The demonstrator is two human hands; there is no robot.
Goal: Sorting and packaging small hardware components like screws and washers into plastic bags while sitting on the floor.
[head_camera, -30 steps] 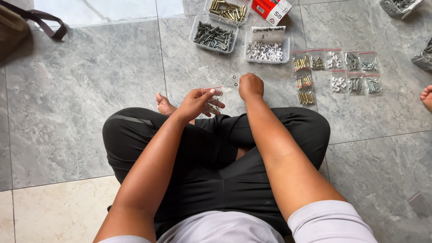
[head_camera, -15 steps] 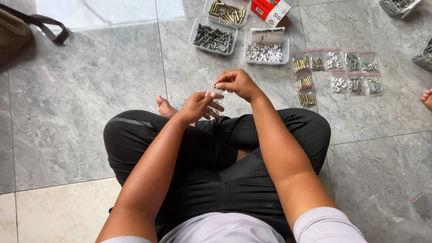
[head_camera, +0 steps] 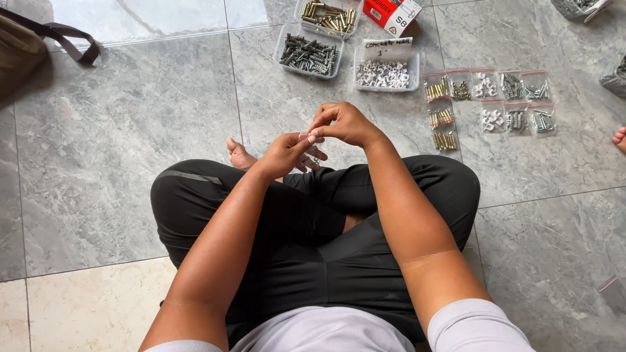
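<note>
Hands meet just above your crossed legs: your left hand [head_camera: 285,153] cradles a small clear plastic bag [head_camera: 311,152] with fingers curled loosely round its lower part, and your right hand [head_camera: 343,124] comes in from above with thumb and fingertips pinched tight on the bag's top edge. What lies inside the bag is too small to tell, though a few dark and pale bits show through. You sit cross-legged on the grey tiled floor [head_camera: 130,150] in black trousers, one bare foot [head_camera: 238,155] poking out just left of the left hand. Ahead of you on the floor stand three clear trays: one of brass-coloured fasteners [head_camera: 328,15], one of dark screws [head_camera: 308,54] just below it, and one of white clips [head_camera: 383,73] to the right of that. Beside the trays, further right, filled small bags [head_camera: 488,99] lie in neat rows, some holding brassy pieces, some white, some grey. A red and white box [head_camera: 391,13] sits at the top edge, and a brown bag with a strap [head_camera: 26,45] lies at the far left, well apart from your hands.
</note>
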